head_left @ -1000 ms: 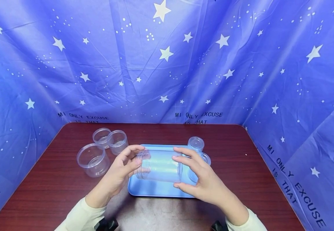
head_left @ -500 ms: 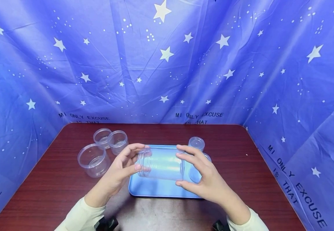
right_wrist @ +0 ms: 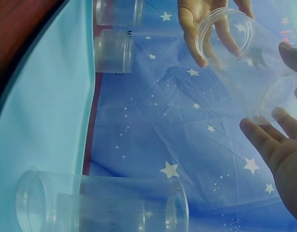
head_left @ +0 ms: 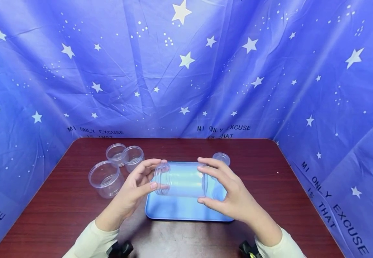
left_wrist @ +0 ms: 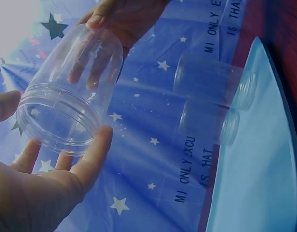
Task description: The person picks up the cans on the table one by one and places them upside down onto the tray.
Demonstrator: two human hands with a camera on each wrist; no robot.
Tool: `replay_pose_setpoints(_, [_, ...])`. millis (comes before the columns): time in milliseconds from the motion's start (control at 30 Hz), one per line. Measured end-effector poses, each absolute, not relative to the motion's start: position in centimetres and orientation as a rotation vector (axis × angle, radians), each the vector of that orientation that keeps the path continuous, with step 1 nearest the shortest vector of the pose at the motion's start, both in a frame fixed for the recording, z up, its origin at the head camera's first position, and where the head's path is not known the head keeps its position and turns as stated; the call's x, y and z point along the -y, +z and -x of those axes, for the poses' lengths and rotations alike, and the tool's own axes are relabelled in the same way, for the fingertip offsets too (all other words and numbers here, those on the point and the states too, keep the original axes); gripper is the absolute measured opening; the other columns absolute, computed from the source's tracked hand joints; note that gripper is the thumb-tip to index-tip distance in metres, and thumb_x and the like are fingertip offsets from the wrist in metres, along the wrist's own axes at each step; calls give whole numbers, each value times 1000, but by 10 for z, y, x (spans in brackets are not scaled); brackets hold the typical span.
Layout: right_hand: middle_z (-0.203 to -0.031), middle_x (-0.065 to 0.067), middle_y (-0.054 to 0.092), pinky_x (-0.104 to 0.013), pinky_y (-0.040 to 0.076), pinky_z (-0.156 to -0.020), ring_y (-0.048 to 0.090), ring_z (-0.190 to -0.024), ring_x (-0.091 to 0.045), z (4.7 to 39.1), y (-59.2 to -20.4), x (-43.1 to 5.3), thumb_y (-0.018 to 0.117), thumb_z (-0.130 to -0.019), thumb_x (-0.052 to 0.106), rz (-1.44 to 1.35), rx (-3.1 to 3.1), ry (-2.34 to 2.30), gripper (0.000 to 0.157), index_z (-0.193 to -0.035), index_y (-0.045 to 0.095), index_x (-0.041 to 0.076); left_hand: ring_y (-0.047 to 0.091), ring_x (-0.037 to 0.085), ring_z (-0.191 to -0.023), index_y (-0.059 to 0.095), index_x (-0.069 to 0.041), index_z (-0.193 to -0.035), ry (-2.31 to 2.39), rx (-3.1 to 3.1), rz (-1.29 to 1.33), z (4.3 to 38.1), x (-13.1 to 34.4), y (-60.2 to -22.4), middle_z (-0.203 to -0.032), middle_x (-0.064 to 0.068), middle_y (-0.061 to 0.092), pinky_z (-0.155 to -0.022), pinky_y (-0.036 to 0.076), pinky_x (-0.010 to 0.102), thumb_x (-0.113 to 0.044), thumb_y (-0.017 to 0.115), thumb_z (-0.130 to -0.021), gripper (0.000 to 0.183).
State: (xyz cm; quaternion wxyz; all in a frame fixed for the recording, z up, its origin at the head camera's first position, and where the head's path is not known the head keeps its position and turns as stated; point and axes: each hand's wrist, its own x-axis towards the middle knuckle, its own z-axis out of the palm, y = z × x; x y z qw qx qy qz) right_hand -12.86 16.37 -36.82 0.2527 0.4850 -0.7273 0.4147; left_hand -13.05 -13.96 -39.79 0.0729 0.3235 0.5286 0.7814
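Note:
Both hands hold a clear plastic jar (head_left: 185,181) on its side over the blue tray (head_left: 173,212). The left hand (head_left: 133,191) grips its threaded open mouth, thumb on the near side. At the other end, the right hand (head_left: 233,191) grips the base between thumb and fingers. In the left wrist view the jar (left_wrist: 78,82) shows no lid on its mouth. Nothing is visible inside it. Two more clear jars stand mouth down at the tray's right end; one jar (head_left: 221,158) shows, the other is largely hidden behind the right hand.
Left of the tray stand three clear tubs: a large one (head_left: 106,179) in front, with two smaller tubs (head_left: 133,157) behind. The dark red table (head_left: 54,197) is bounded by a blue star-patterned cloth (head_left: 147,71) at the back and sides.
The jar and the right hand have risen a little and shifted slightly right in the head view. The grip of both hands stays much the same. The tubs have not been moved.

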Motion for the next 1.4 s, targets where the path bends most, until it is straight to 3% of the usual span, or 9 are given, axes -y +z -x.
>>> replay_pose_setpoints(333, [-146, -18, 54, -23, 43, -109, 52, -134, -27, 134, -356, -169, 85, -86, 31, -1297, 2064, 1150, 67, -141, 57, 5, 46, 29, -142, 40, 1, -149, 2376, -1554, -985, 130, 139, -396, -155, 15, 44, -98, 55, 57, 12, 51, -97, 54])
replay_pose_setpoints(533, [-147, -16, 52, -29, 52, -103, 53, -133, -24, 137, -351, -172, 92, -77, 17, -1305, 2106, 1195, 76, -142, 55, 4, 47, 27, -141, 40, 0, -149, 2388, -1526, -971, 130, 138, -395, -154, 12, 46, -97, 56, 55, 13, 51, -97, 55])
replay_pose_setpoints(800, [-148, -11, 52, -31, 54, -102, 54, -132, -23, 142, -342, -174, 92, -71, 6, -1313, 2157, 1200, 79, -142, 57, 6, 49, 25, -139, 42, -2, -148, 2403, -1523, -937, 131, 138, -397, -150, 10, 49, -98, 55, 54, 12, 53, -97, 54])
replay_pose_setpoints(1133, [-150, 0, 51, -28, 51, -105, 52, -135, -18, 150, -329, -180, 92, -75, 14, -1211, 2322, 1158, 75, -143, 58, 13, 53, 26, -133, 46, -4, -144, 2386, -1722, -894, 133, 138, -400, -143, 9, 54, -92, 59, 48, 11, 58, -95, 52])
replay_pose_setpoints(1400, [-147, 4, 54, -26, 46, -108, 50, -136, -15, 161, -319, -184, 92, -77, 25, -1149, 2431, 983, 75, -144, 58, 22, 58, 27, -129, 45, 5, -139, 2266, -2003, -886, 133, 140, -401, -138, 9, 59, -92, 59, 33, 10, 62, -94, 48])
